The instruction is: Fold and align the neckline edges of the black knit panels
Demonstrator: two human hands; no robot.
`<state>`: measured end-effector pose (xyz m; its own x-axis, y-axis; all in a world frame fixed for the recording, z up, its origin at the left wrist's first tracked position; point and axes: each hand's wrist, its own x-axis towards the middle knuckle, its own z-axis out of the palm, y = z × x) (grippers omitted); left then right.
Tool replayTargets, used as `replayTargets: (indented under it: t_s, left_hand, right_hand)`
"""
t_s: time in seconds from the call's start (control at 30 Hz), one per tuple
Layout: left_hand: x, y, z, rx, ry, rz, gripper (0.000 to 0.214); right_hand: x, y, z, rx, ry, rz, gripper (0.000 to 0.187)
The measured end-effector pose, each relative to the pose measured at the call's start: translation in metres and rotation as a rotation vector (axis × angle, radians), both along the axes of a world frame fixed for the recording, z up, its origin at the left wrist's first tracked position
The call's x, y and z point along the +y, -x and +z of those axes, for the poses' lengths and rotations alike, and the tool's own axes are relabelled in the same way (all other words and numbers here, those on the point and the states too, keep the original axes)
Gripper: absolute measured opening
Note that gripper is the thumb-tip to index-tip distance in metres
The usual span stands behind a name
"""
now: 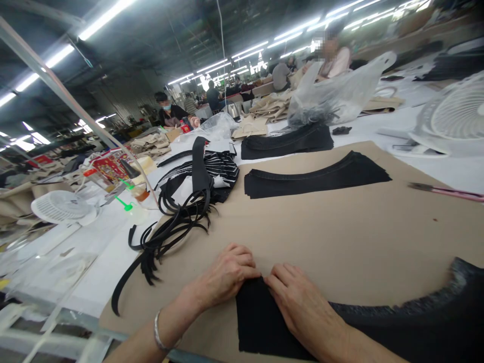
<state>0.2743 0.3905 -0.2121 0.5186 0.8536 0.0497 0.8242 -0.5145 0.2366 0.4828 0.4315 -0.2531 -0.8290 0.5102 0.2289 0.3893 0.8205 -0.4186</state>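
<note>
A black fabric piece (260, 322) lies at the front of the tan work sheet (321, 247). My left hand (232, 269) pinches its upper left corner, fingers curled and thumb toward the right. Close beside it, my right hand (293, 292) is closed on the same upper edge, its fingertips almost meeting the left thumb. The right forearm covers part of the piece. Further right lies more black material with a frayed, curved edge (401, 310); whether it joins the held piece is hidden by my arm.
Black strips (177, 222) lie in a tangle at left, beside a striped bundle (223, 169). Two stacks of curved black pieces, one nearer (313, 176), lie beyond my hands. Pink-handled snips (446, 190), a white fan (62, 206) and green-tipped bottles (130, 206) stand around. People work behind.
</note>
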Motion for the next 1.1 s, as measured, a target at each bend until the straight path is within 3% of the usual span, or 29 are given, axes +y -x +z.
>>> replayTargets:
  t_s: [0.17,0.33,0.67,0.83,1.1]
  left_hand:
    - [-0.006,0.004,-0.008,0.048,-0.096,-0.050,0.026]
    - [-0.008,0.005,-0.003,-0.010,-0.081,0.036,0.027]
    - [-0.011,0.012,-0.002,0.000,-0.133,0.020,0.028]
    - [-0.028,0.010,-0.004,-0.044,-0.246,0.142,0.033]
    - [-0.050,-0.002,-0.017,-0.009,-0.154,0.200,0.038]
  right_hand:
    - [-0.002,-0.001,-0.005,0.023,-0.136,-0.004,0.028]
    - [-0.001,0.001,-0.003,0.028,-0.186,-0.009,0.028]
    - [-0.001,0.002,0.006,-0.031,-0.042,0.013,0.037]
    - [0.000,0.005,0.007,-0.042,0.008,0.028,0.040]
    - [0.002,0.006,0.005,-0.018,0.094,0.069,0.042]
